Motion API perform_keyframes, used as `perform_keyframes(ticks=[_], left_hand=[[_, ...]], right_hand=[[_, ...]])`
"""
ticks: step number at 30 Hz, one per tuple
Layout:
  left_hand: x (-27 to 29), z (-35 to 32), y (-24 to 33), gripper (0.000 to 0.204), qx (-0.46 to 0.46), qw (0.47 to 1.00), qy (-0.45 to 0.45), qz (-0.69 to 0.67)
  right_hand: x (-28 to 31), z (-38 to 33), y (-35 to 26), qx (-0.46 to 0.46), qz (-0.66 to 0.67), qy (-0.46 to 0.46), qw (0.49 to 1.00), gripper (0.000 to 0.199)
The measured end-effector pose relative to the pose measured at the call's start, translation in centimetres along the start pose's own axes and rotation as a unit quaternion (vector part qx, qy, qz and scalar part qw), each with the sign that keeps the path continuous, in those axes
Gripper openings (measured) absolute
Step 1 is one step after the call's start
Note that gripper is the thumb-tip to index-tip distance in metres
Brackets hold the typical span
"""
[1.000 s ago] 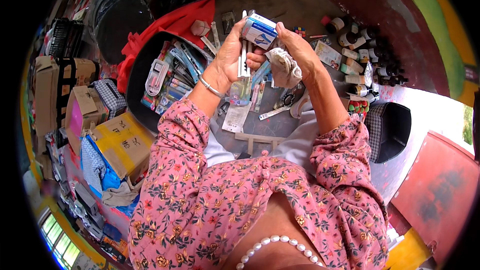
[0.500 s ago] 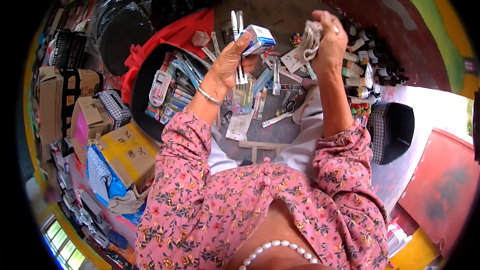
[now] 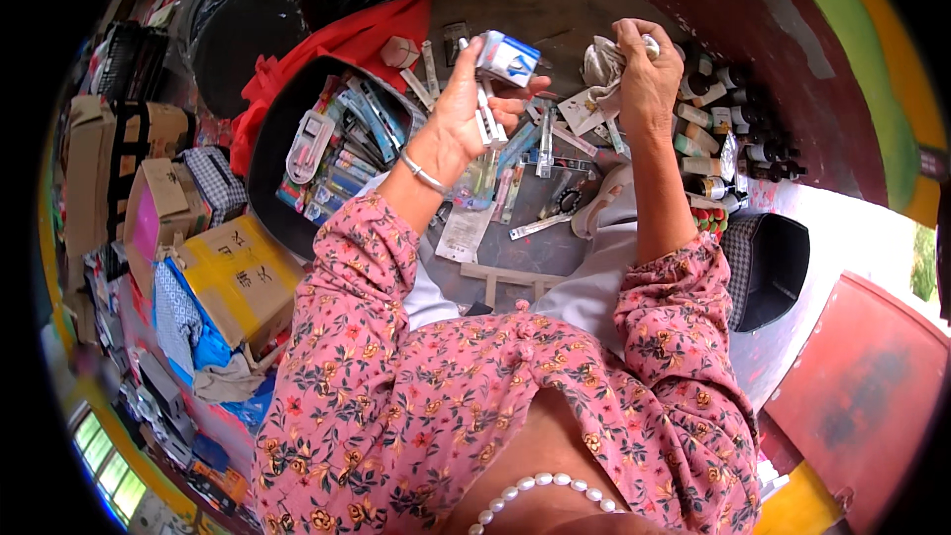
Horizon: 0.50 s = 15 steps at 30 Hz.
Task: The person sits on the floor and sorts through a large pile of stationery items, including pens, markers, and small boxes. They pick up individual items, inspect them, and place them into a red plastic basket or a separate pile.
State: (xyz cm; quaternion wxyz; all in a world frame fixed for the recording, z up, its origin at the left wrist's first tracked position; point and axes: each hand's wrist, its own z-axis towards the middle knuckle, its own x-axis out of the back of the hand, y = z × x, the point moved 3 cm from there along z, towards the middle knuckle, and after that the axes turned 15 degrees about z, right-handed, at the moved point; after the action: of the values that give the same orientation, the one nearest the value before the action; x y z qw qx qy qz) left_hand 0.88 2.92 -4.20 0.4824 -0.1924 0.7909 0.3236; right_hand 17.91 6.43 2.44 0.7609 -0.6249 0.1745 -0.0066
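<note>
My left hand (image 3: 458,121) is closed round a small blue-and-white box (image 3: 511,59) and a few slim white pen-like sticks (image 3: 485,127). The box sits above the fingers, near the thumb, and the sticks stand out below it. A grey, crumpled cloth (image 3: 600,67) is gripped in my right hand (image 3: 651,79), its loose part hanging on the left side. Both hands are raised over the floor, apart from each other. Under them lie a white card (image 3: 581,111) and several slim packaged items (image 3: 545,144).
A black tub (image 3: 260,173) full of packaged stationery stands at left, beside red cloth (image 3: 327,45). Taped cardboard boxes (image 3: 248,272) are stacked further left. Several small bottles (image 3: 708,129) line the right wall, near a black bin (image 3: 768,267). A small wooden frame (image 3: 505,277) lies between my legs.
My left hand has turned, tilting the box so that another face shows, and its fingers have shifted on the sticks. In my right hand the cloth is more bunched up.
</note>
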Motion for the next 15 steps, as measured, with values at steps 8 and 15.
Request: perform_keyframes(ticks=[8, 15], left_hand=[[-0.5, -0.3, -1.4, 0.04, -0.008, 0.992, 0.113, 0.048], [-1.7, -1.0, 0.6, 0.059, -0.03, 0.999, -0.01, 0.022]], right_hand=[[-7.1, -4.3, 0.2, 0.328, -0.32, -0.252, 0.852, 0.021], [0.0, 0.4, 2.0, 0.118, -0.315, -0.069, 0.939, 0.012]])
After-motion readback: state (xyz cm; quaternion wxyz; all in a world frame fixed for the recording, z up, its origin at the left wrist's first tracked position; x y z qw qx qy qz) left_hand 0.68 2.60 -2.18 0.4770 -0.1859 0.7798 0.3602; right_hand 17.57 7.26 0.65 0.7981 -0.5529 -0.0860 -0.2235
